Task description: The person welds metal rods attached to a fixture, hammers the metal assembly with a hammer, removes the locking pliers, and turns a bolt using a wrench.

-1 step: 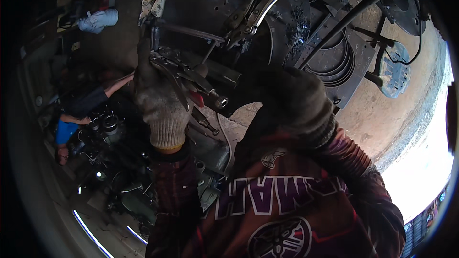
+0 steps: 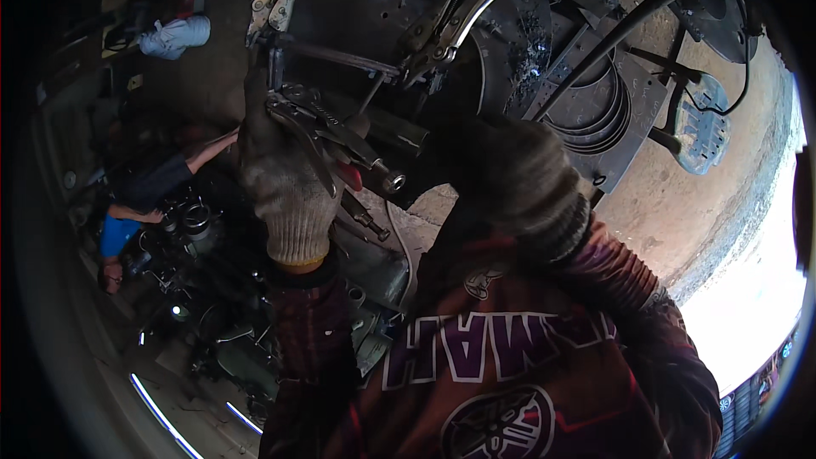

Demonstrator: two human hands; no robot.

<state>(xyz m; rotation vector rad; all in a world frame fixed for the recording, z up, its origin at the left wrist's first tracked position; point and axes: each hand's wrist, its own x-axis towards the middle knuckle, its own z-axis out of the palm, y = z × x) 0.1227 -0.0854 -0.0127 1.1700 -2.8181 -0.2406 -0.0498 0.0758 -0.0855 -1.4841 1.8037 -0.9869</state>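
My left hand [image 2: 291, 183], in a grey knit glove, is closed around a pair of locking pliers [image 2: 340, 138] whose adjusting screw points toward me on the right. Above its fingers, a narrow metal bar [image 2: 336, 56] runs between two more locking pliers: one at the upper left [image 2: 277, 2] and a shinier one at the upper middle [image 2: 463, 21]. My right hand [image 2: 527, 178], also gloved, is right of the pliers and smeared by motion. Its fingers are lost in dark shadow, so anything in them is hidden. A red part [image 2: 349, 175] shows beside the left glove.
A flat metal plate with curved rings [image 2: 599, 115] lies to the right, crossed by a black cable [image 2: 620, 38]. Further right is a pale blue perforated panel [image 2: 704, 127]. At left are a person in blue [image 2: 121, 229], dark machine parts [image 2: 200, 225] and a pale cloth [image 2: 176, 36].
My right hand has shifted slightly to the left. My left hand and the locking pliers stay where they were.
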